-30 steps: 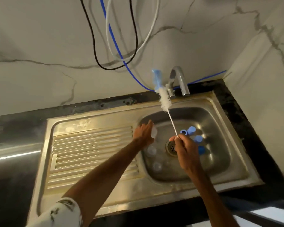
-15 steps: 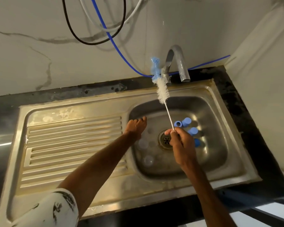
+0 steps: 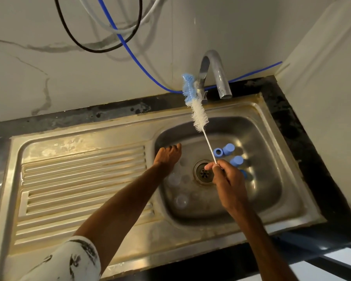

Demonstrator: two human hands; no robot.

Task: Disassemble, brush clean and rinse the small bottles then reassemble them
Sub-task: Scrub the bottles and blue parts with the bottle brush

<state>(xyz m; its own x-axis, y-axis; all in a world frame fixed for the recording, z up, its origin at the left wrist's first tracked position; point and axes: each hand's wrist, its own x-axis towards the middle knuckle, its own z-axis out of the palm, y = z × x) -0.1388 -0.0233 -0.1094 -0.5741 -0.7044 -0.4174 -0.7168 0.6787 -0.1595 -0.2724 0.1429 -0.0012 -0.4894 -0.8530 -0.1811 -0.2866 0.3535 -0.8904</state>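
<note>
My right hand [image 3: 226, 179] pinches the thin wire handle of a bottle brush [image 3: 199, 116] above the drain; its white and blue bristle head points up toward the tap. My left hand [image 3: 167, 156] reaches down to the left wall of the steel sink basin [image 3: 263, 142], fingers extended, with nothing visible in it. Several small clear bottles [image 3: 181, 200] lie on the basin floor below that hand, faint and hard to make out. Several blue caps [image 3: 229, 149] lie to the right of the drain, one partly hidden by my right hand.
A curved metal tap [image 3: 217, 74] stands at the back of the sink, just right of the brush tip. The ribbed drainboard [image 3: 83, 179] stretches to the left. Black, white and blue cables [image 3: 130, 51] hang on the marble wall. A dark counter edges the sink.
My left hand has dropped lower against the basin's left side, and the pale thing seen at its fingers a second ago is gone from it. The brush stays upright in my right hand.
</note>
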